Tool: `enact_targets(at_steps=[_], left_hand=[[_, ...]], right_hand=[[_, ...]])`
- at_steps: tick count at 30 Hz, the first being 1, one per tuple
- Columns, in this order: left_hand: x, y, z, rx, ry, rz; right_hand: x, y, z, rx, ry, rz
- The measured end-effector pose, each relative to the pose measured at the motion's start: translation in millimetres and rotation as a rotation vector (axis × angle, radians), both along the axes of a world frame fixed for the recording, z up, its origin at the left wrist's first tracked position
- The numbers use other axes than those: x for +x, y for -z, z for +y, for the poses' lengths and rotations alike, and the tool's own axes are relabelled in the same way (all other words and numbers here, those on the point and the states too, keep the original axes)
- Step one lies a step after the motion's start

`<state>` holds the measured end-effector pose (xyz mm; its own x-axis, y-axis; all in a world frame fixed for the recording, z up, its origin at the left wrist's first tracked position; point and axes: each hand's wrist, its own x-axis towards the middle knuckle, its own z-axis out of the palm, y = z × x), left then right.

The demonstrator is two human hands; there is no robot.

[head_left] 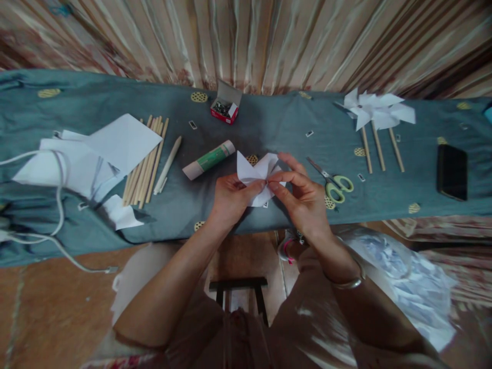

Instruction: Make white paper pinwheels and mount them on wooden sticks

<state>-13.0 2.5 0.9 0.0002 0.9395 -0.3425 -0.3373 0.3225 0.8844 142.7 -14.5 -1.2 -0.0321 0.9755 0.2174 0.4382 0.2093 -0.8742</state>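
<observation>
A white paper pinwheel [255, 171] with folded blades is held between both hands over the front part of the table. My left hand [232, 197] grips its left side, thumb on the paper near the centre. My right hand [303, 197] pinches at the pinwheel's centre with thumb and index finger; a tiny item at those fingertips is too small to make out. Just left of the pinwheel lies a green and white glue stick [209, 160]. Scissors with green handles [332, 182] lie to the right of my right hand. Behind stands an open red box [225, 110] of small metal pieces.
White paper sheets [77, 164], wooden sticks [146, 164], a pen [168, 164] and a white cable [59, 205] are on the left. Several finished pinwheels [378, 110] on sticks and a black phone [452, 172] lie right. A plastic bag [407, 282] of paper scraps sits below.
</observation>
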Motion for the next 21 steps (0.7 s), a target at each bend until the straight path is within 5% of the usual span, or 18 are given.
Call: enact_targets(at_steps=[21], left_hand=[[0.5, 1.9, -0.4, 0.027, 0.018, 0.024]], right_hand=[[-1.7, -3.2, -0.5, -0.033, 0.003, 0.021]])
